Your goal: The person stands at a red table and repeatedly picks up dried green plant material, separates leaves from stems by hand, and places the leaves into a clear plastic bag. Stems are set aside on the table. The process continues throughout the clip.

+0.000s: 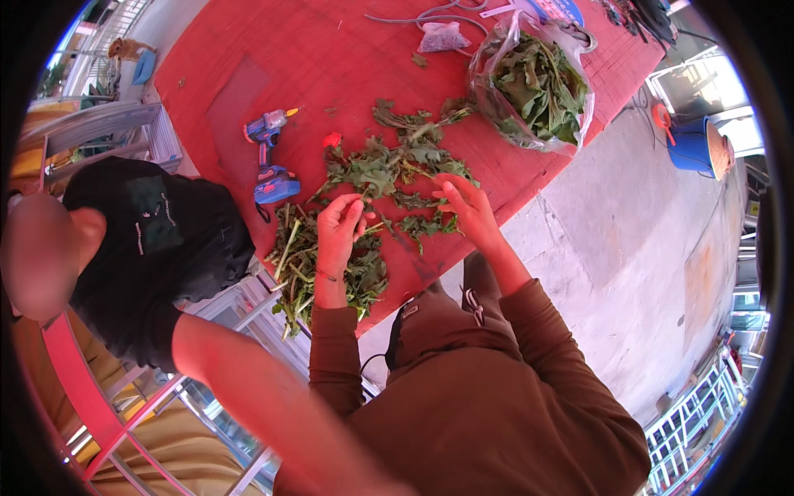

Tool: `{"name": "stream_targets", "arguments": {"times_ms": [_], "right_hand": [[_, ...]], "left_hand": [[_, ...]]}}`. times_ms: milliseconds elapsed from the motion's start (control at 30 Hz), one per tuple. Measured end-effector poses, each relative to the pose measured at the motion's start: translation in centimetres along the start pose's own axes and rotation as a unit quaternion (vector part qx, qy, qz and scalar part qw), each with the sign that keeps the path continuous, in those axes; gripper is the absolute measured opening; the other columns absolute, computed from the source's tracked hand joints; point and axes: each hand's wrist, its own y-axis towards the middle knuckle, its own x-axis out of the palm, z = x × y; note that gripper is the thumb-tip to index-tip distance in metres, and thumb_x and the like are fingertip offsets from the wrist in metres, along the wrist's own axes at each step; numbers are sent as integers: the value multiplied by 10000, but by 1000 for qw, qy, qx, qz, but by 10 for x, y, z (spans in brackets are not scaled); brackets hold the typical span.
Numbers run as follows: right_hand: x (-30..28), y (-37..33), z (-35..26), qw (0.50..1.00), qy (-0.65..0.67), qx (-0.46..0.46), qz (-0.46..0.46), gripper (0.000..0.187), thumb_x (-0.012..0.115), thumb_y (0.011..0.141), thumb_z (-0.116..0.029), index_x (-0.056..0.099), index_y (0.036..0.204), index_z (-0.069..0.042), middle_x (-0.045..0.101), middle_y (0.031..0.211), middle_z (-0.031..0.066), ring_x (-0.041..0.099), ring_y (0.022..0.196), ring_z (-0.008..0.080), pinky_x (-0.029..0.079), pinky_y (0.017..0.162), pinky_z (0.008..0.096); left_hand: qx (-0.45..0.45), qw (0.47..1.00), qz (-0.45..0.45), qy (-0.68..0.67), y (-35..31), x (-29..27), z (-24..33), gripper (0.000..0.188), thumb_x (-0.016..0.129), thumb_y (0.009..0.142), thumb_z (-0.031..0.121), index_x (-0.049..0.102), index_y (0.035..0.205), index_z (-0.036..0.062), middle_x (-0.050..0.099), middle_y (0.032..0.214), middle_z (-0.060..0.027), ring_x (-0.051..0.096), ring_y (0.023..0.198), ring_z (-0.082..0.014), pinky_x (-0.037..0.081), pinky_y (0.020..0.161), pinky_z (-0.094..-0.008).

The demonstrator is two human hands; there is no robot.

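Note:
My left hand (339, 230) is closed, with thumb and fingers pinched on a leafy green stem above the front of the red table. To its right, my right hand (470, 208) has bent fingers drawn together at the edge of the leaves; what lies between its fingertips is too small to make out. Wilted leafy greens (372, 172) spread loosely beyond and between both hands. A thicker pile of stems and leaves (364, 277) rests at the table's near left edge, partly covered by my left wrist.
A cordless drill (267, 153) lies left of the greens on the red table (331, 50). A clear plastic bag of leaves (538, 87) stands at far right, near a small bag (443, 37) and a cable. A person in a black shirt (157, 231) is close at left, an arm reaching toward me. A blue bucket (695, 149) stands on the floor.

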Motion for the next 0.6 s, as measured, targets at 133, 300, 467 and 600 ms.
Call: {"name": "stream_targets", "arguments": {"times_ms": [133,300,467,600], "right_hand": [[17,3,-28,994,105,13,-9,646,580,1033,-345,359,1482,64,594,1298,164,680,1079,256,561,886,353],[2,-11,-68,985,158,47,45,680,603,1007,-412,370,1470,29,690,1168,157,698,987,226,556,806,330],[-41,-11,-62,969,246,4,30,352,635,1006,-312,599,1214,-30,657,982,20,585,720,123,464,630,268],[-68,-19,-39,971,234,25,-47,357,599,1029,-223,589,1311,-3,665,970,29,577,698,99,435,606,233]], "left_hand": [[-31,996,6,86,-10,8,18,206,591,1031,152,642,1134,-19,692,837,-58,525,575,-44,385,507,-192],[-17,995,3,103,-16,42,32,202,598,1028,194,651,1088,9,644,822,-14,538,603,-63,430,538,-214],[13,986,-90,139,-29,90,21,227,599,1022,227,649,1069,11,672,837,-33,612,661,-95,488,589,-261],[4,980,-28,196,-69,94,7,218,616,1001,225,656,1066,21,710,805,-37,606,605,-95,474,561,-263]]}}
